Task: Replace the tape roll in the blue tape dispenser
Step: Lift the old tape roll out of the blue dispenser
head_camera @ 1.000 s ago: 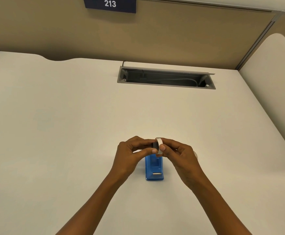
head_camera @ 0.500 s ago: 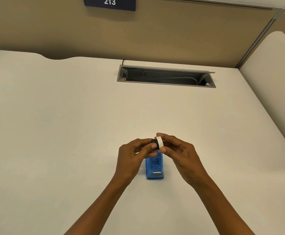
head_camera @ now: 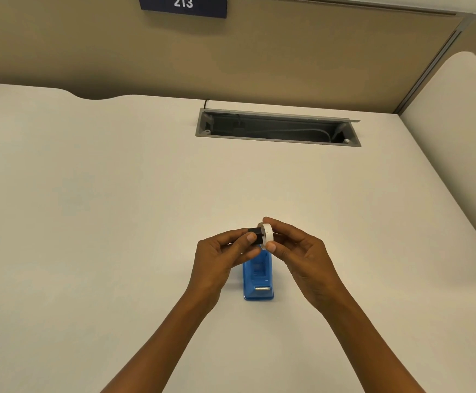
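Note:
The blue tape dispenser (head_camera: pixel 258 282) stands on the desk with its metal cutter toward me and its roll cradle bare. Just above its far end I hold two parts together. My left hand (head_camera: pixel 222 259) pinches a small black spindle (head_camera: pixel 255 236) between thumb and fingers. My right hand (head_camera: pixel 299 251) pinches a white tape roll (head_camera: pixel 267 232) by its rim, thumb below and fingers above. The spindle's right end meets the roll's centre hole; how far it sits inside is hidden.
The white desk (head_camera: pixel 117 222) stretches wide on all sides of the dispenser. A grey cable tray slot (head_camera: pixel 276 129) is sunk into the desk at the back. A beige partition wall with a "213" sign (head_camera: pixel 183 4) closes the far side.
Both hands have lifted slightly away from the dispenser. The black spindle now shows more clearly to the left of the white roll.

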A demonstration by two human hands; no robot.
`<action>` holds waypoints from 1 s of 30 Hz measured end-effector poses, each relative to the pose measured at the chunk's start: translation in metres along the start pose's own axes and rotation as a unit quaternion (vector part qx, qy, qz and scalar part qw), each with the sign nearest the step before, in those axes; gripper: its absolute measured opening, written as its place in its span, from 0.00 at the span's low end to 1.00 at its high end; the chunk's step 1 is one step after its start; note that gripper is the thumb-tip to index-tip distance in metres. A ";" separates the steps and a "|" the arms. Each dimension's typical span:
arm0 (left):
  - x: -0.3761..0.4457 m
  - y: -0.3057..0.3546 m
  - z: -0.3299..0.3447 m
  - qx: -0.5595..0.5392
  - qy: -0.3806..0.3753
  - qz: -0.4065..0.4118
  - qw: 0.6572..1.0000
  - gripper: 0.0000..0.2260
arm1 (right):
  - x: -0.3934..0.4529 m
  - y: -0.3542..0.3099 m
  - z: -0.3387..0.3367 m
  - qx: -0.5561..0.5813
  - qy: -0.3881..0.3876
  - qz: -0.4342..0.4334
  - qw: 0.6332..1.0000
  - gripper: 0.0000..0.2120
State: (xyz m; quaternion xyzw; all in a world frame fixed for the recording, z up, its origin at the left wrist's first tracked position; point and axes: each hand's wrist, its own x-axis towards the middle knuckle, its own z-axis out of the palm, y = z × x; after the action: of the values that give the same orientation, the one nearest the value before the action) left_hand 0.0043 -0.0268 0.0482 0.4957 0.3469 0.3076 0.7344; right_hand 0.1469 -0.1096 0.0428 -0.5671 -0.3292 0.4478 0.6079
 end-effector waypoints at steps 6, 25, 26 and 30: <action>0.002 0.001 -0.001 -0.002 0.013 -0.007 1.000 0.11 | 0.002 0.003 -0.003 0.016 0.015 0.003 1.000 0.21; 0.004 -0.004 -0.011 -0.016 0.043 -0.030 0.998 0.11 | 0.051 0.017 -0.022 -0.037 0.113 0.026 0.993 0.19; 0.004 -0.005 -0.011 -0.016 0.044 -0.031 0.998 0.10 | 0.054 0.017 -0.022 -0.048 0.114 0.024 0.992 0.19; 0.005 -0.005 -0.012 -0.019 0.049 -0.035 0.998 0.11 | 0.067 0.022 -0.022 -0.097 0.119 0.025 0.988 0.20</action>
State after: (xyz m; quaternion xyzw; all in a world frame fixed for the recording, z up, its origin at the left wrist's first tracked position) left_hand -0.0022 -0.0183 0.0393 0.4533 0.3934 0.3126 0.7362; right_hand 0.1886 -0.0573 0.0108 -0.6807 -0.2826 0.3577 0.5734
